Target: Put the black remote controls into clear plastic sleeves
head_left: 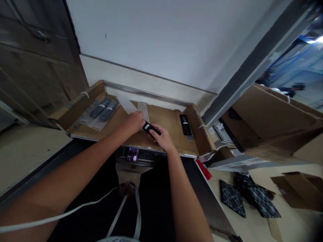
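A slim black device (pixel 147 126), much like a remote control with a white label, lies slanted between my two hands. My right hand (pixel 163 137) grips its near end, thumb on top. At the far end, my left hand (pixel 136 121) is closed, pinching a translucent plastic sleeve (pixel 127 103) that sticks out beyond the fist. Whether the device's tip is inside the sleeve is hidden by the fingers. Another flat sleeve (pixel 143 109) lies just behind the left hand. A second black device (pixel 185 124) with a white label rests at the right side of the cardboard-lined tray (pixel 165 116).
Bagged black devices (pixel 103 108) lie at the tray's left end. Folded cardboard walls (pixel 202 131) edge both ends. A white wall (pixel 151 43) rises behind. To the right stand an open carton (pixel 280 117) and dark patterned packets (pixel 230 198) on the floor. A white cord (pixel 88 204) crosses my lap.
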Tool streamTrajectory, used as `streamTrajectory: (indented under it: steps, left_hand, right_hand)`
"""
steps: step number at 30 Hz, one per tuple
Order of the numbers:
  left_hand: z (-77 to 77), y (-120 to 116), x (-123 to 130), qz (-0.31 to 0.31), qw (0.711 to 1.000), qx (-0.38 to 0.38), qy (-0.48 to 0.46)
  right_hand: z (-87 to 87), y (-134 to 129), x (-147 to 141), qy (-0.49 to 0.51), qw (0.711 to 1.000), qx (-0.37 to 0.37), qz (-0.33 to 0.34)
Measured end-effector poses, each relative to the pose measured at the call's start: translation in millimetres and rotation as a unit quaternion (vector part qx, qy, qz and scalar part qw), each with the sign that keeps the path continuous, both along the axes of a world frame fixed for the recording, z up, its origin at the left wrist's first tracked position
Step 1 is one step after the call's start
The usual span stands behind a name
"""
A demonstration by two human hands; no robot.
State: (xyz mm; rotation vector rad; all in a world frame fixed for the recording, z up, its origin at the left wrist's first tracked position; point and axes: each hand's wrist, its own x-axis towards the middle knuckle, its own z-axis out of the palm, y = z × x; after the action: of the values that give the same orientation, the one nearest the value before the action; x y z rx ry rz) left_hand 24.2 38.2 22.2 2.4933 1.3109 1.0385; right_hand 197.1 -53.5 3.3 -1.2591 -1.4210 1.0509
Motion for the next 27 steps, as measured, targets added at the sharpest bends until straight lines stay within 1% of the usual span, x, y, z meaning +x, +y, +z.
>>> streamTrajectory:
  steps: [3,6,8,10,13,16,19,23,27]
  left_hand:
    - [2.3,-9,7,-0.025,1.000,-0.001,0.005]
    - [2.1,-19,4,-0.043,0.999,-0.001,-0.009]
    - [0.2,-24,-4,-0.028,0.999,0.010,-0.039]
    - [-3.1,-28,-12,0.002,0.998,0.019,-0.061]
    - [-8.3,-31,-16,0.034,0.997,0.012,-0.063]
    - [-10.2,-32,-9,0.044,0.996,0.007,-0.073]
    - [-9.4,-34,3,0.038,0.994,0.009,-0.099]
    - [-9.6,-35,12,0.025,0.991,0.015,-0.132]
    - [-8.8,-32,16,0.019,0.990,0.032,-0.136]
  right_hand:
    - [-0.1,1,2,0.019,1.000,-0.009,-0.009]
    - [-0.2,2,4,0.047,0.999,-0.012,-0.011]
    - [0.0,3,6,0.067,0.998,-0.011,-0.013]
    - [0.6,3,7,0.087,0.996,-0.013,-0.014]
    - [1.9,3,8,0.102,0.995,-0.021,-0.001]
    - [3.7,2,10,0.103,0.994,-0.044,0.006]
    - [5.5,0,11,0.113,0.992,-0.063,0.004]
    - [6.9,-2,13,0.127,0.990,-0.062,0.010]
    - [6.7,-3,13,0.141,0.988,-0.065,0.010]
